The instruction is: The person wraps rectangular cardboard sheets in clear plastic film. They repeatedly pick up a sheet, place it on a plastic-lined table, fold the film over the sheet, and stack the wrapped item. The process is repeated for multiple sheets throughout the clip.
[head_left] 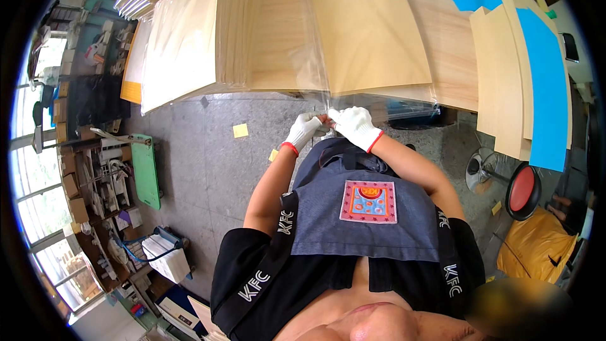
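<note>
1. Hands are meeting at the worktop [442,57] edge: left hand [304,130] and right hand [355,125] (both white-gloved), fingers pinching the clear plastic sleeve [379,104].
2. Sleeve is enclosing a thin wooden board [366,31], lying flat beside the board stack [189,31].

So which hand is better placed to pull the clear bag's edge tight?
Probably the right hand: it sits nearer the clear bag holding the wooden board. The left hand pinches beside it.
</note>
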The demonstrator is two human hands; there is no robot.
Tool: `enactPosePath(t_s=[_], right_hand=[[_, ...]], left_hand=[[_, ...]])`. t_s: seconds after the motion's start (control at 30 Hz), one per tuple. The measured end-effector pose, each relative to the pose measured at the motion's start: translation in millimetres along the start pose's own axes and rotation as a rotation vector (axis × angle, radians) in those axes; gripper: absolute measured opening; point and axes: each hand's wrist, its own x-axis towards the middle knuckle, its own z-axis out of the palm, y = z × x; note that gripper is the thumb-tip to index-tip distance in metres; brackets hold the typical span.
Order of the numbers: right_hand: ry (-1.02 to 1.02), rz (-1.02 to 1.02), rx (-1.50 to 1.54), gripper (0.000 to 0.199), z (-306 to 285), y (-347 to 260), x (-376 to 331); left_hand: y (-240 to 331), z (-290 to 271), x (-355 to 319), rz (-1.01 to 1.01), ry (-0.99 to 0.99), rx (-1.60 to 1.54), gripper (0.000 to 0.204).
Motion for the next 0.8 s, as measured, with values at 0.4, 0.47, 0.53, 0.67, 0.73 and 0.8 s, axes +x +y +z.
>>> enactPosePath(t_s=[0.4,0.47,0.53,0.67,0.73,0.8], right_hand=[[0.148,0.402,0.971,0.017,-78.1,17.3,-118.6],[0.150,0.565,0.963,0.012,-76.3,34.4,-134.5],[0.227,0.494,0.979,0.008,-69.0,36.6,-125.3],[0.130,0.276,0.712,0.013,-60.0,18.6,-61.1],[0.138,0.144,0.520,0.015,-30.8,7.9,-30.3],[0.034,0.108,0.334,0.015,-9.6,-2.1,-5.7]], left_hand=[[-22.4,-13.9,8.6,-0.002,0.046,-0.057,0.032],[-23.4,-17.9,12.8,-0.041,0.102,0.083,0.035],[-8.9,-12.6,7.6,-0.035,0.079,0.105,0.031],[5.1,-13.5,-6.3,0.007,0.075,0.123,0.030],[10.4,-10.1,-10.3,-0.007,0.074,0.086,0.030],[11.2,-9.0,-10.5,-0.004,0.045,0.066,0.030]])
